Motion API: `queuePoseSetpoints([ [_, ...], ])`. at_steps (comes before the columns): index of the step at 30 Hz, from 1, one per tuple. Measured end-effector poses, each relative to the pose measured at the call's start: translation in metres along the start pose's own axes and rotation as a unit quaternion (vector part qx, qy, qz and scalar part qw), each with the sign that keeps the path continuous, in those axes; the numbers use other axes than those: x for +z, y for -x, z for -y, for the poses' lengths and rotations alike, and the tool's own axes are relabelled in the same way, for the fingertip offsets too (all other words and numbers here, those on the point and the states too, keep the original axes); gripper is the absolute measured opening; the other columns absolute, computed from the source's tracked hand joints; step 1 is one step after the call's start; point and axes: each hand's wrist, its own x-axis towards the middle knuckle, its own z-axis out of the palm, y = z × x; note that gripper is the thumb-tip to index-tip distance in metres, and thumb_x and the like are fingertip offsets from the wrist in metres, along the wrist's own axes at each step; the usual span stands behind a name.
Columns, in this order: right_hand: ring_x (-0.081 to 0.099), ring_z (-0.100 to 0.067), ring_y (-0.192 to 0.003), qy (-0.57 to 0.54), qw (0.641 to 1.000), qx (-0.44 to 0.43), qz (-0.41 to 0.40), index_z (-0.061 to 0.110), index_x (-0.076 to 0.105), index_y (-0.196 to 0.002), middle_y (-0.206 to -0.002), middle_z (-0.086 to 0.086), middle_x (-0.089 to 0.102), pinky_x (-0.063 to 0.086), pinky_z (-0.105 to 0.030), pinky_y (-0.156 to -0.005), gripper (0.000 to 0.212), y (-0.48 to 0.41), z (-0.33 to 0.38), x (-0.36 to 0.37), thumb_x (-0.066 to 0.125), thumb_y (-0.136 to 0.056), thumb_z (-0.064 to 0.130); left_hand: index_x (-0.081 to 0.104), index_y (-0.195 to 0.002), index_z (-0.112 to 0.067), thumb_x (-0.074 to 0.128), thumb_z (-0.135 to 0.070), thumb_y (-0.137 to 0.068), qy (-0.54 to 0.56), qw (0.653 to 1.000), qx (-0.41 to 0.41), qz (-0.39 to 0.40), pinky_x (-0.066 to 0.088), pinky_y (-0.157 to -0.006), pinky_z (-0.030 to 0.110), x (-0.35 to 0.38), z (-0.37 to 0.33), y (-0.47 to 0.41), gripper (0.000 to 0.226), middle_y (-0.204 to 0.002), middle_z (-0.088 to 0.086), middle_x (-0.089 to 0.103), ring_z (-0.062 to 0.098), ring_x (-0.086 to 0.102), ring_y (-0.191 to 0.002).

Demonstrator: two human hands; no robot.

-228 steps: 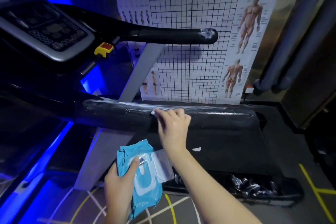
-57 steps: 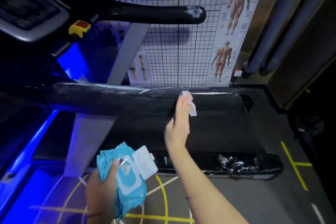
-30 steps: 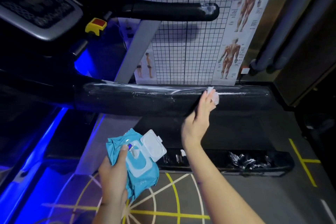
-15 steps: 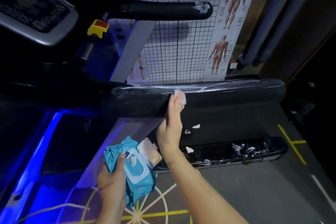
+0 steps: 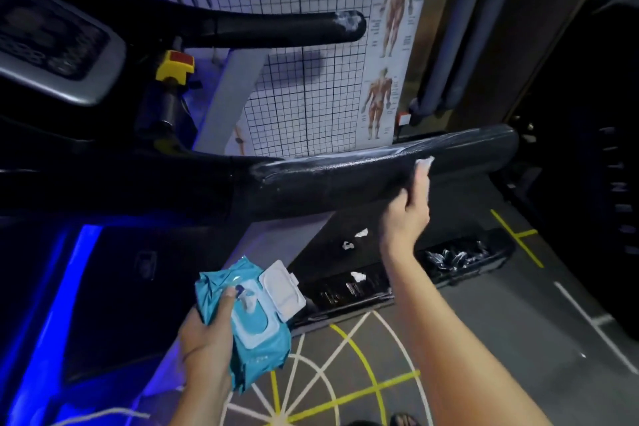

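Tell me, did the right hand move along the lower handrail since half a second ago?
Yes. The right hand, pressing the wipe on the lower handrail, slid toward the rail's free end, rightward in view.

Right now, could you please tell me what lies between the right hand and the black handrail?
A small white wipe, pressed against the handrail by the straight fingers of the right hand, as the head view shows.
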Motion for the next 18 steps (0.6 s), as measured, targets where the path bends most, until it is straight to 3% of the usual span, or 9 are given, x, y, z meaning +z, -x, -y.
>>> queuePoseSetpoints([
  [2, 0.041, -0.001, -0.14, 0.001, 1.0, 0.014, 0.026, 0.031, 0.044, -0.152, -0.151, 0.01, 0.049, 0.029, -0.003, -0.107, 0.067, 0.003, 0.001, 0.011, 0.042, -0.096, -0.006, 0.079, -0.097, -0.035, 0.084, -0.073, -0.056, -0.014, 1.0, 0.002, -0.001, 0.062, -0.089, 0.061, -0.013, 0.007, -0.006, 0.055, -0.094, 0.005, 0.081, 0.031, 0.079, -0.089],
  [5, 0.023, 0.018, -0.141, -0.012, 0.999, 0.007, 0.035, 0.027, 0.045, -0.152, -0.161, 0.011, 0.033, 0.02, 0.0, -0.107, 0.067, 0.03, 0.005, 0.039, 0.041, -0.095, -0.008, 0.078, -0.094, -0.03, 0.085, -0.073, -0.053, -0.025, 1.0, -0.009, -0.007, 0.062, -0.087, 0.062, -0.033, 0.005, -0.012, 0.06, -0.092, 0.008, 0.081, 0.033, 0.079, -0.086],
  [8, 0.017, 0.005, -0.15, -0.028, 0.998, -0.019, 0.044, 0.024, 0.043, -0.153, -0.163, 0.014, 0.028, 0.018, -0.006, -0.114, 0.071, 0.064, 0.008, 0.067, 0.039, -0.092, -0.012, 0.076, -0.097, -0.023, 0.089, -0.073, -0.062, -0.039, 0.999, 0.008, 0.006, 0.061, -0.091, 0.062, -0.054, 0.005, -0.02, 0.062, -0.097, 0.009, 0.08, 0.035, 0.078, -0.092],
  [11, 0.015, -0.001, -0.152, -0.039, 0.997, -0.031, 0.052, 0.016, 0.044, -0.152, -0.163, 0.01, 0.027, 0.018, -0.011, -0.117, 0.068, 0.093, 0.011, 0.089, 0.039, -0.091, -0.014, 0.075, -0.099, -0.022, 0.084, -0.086, -0.053, -0.046, 0.999, 0.007, -0.004, 0.06, -0.094, 0.061, -0.07, 0.004, -0.028, 0.08, -0.1, 0.008, 0.079, 0.032, 0.077, -0.095],
  [14, 0.015, -0.009, -0.154, -0.054, 0.995, -0.05, 0.067, 0.009, 0.042, -0.152, -0.163, 0.003, 0.027, 0.015, -0.021, -0.123, 0.067, 0.118, 0.02, 0.106, 0.038, -0.09, -0.015, 0.072, -0.097, -0.018, 0.085, -0.077, -0.067, -0.063, 0.998, 0.005, -0.001, 0.058, -0.098, 0.058, -0.08, -0.003, -0.028, 0.067, -0.1, 0.009, 0.077, 0.034, 0.075, -0.099],
  [18, 0.019, -0.011, -0.153, -0.069, 0.991, -0.047, 0.101, 0.011, 0.042, -0.151, -0.162, 0.003, 0.029, 0.015, -0.021, -0.122, 0.068, 0.152, 0.038, 0.127, 0.04, -0.09, -0.018, 0.076, -0.093, -0.019, 0.084, -0.083, -0.046, -0.078, 0.997, -0.001, -0.021, 0.062, -0.091, 0.061, -0.091, 0.009, -0.043, 0.08, -0.096, 0.009, 0.08, 0.032, 0.078, -0.09],
])
